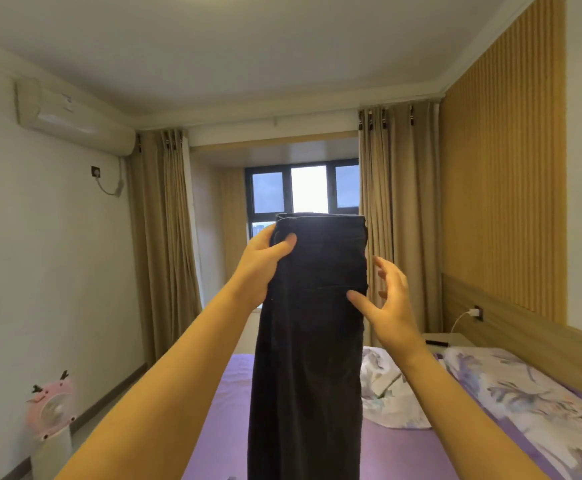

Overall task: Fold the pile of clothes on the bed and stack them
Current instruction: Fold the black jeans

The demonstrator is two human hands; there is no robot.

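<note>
Left hand (265,258) pinches waistband corner of dark trousers (312,341), held aloft, legs together, hanging below grip over purple bed (220,427). Right hand (386,303) spread, only thumb touching fabric beside far edge. Folding barely begun; no stack or pile in view.

Dark trousers (312,341) hang upright at frame centre, waistband uppermost, doubled lengthwise, over a purple bed (400,448). The left hand (265,261) grips the waistband corner at 10 o'clock of the garment, thumb across the front; the right hand (386,306) sits at its 3 o'clock edge, fingers spread (thumb tip touching the cloth). A floral quilt (390,389) lies bunched at 4 o'clock, beside floral pillows (525,396).
</note>
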